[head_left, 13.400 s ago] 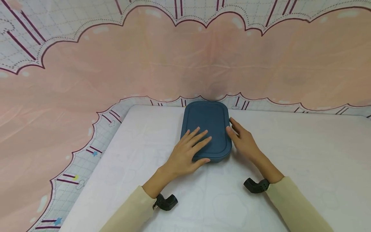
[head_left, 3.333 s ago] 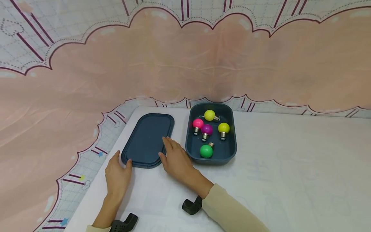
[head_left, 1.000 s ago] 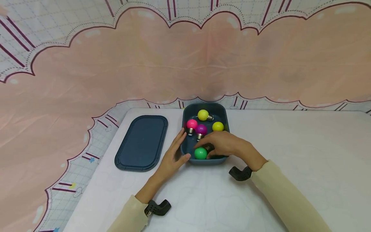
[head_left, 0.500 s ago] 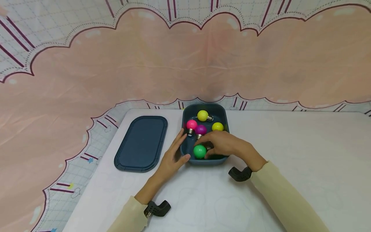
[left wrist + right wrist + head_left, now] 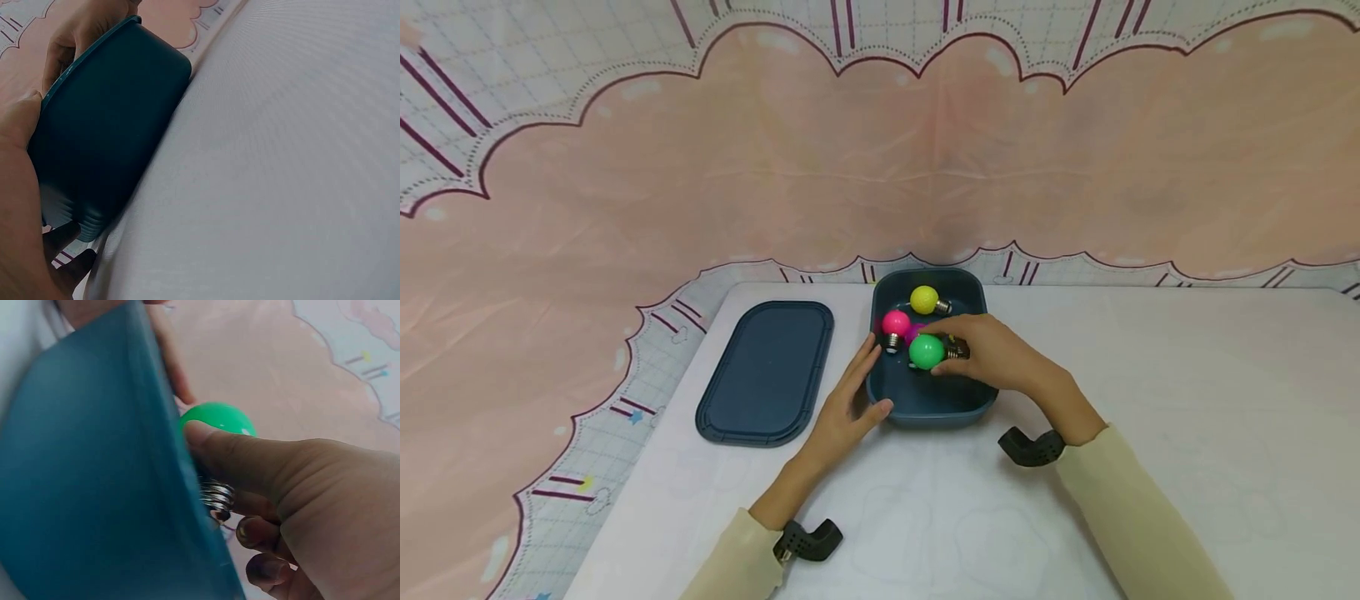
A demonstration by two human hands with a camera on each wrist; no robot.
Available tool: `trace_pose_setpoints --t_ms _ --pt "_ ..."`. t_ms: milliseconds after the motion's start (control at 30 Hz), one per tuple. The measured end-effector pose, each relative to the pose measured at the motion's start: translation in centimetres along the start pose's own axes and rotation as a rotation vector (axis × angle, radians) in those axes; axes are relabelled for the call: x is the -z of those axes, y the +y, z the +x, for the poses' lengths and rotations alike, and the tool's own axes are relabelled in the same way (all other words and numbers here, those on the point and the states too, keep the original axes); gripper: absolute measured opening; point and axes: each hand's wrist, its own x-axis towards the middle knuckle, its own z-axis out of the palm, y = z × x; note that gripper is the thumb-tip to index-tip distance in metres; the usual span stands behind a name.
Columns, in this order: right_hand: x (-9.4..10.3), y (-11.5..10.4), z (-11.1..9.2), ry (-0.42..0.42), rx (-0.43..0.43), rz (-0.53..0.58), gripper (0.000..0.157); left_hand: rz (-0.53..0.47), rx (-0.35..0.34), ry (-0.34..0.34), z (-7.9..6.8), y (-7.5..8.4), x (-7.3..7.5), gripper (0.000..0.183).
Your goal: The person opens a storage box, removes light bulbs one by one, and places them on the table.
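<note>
My right hand (image 5: 1003, 354) pinches a green light bulb (image 5: 927, 352) between thumb and fingers, over the dark blue plastic box (image 5: 936, 419). The bulb's metal screw base points right, toward the palm. In the right wrist view the green globe (image 5: 219, 417) shows past the box rim, under the thumb. My left hand (image 5: 835, 421) rests with straight fingers along the box's left wall, its thumb at the near corner. A yellow bulb (image 5: 924, 300), a pink bulb (image 5: 896, 322) and a partly covered purple bulb (image 5: 913, 333) lie inside. The right hand hides the box's right side.
The box's dark blue lid (image 5: 765, 372) lies flat on the white table (image 5: 1187, 400), left of the box. A peach patterned cloth (image 5: 880, 167) hangs behind the table's far edge. Black wrist cameras sit below both hands.
The lid came off earlier and was laid at left. In the last half second my right hand lifts the green bulb from the box's near end, up and away from me. The left hand stays still.
</note>
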Motion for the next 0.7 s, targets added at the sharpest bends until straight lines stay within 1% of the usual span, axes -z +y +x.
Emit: trace_pose_setpoints --t_ms 167,333,433,567,700 --pt "1.4 0.5 -0.6 0.108 -0.042 -0.015 0.057 0.019 0.01 0.0 0.1 0.0 -0.1 0.069" --pt "2.4 1.4 -1.2 0.235 -0.054 -0.046 0.055 0.026 -0.002 0.006 0.2 -0.5 -0.1 0.069" --pt "2.8 1.8 -1.6 0.293 -0.086 -0.056 0.053 0.03 -0.018 0.013 0.1 -1.8 -0.4 0.07" --pt "3.2 2.2 -2.1 0.341 -0.128 -0.062 0.052 0.04 -0.027 0.021 -0.1 -3.8 -0.7 0.072" --pt "3.5 2.8 -2.7 0.398 -0.148 -0.081 0.052 0.021 -0.045 0.017 -0.2 -4.5 -0.7 0.07"
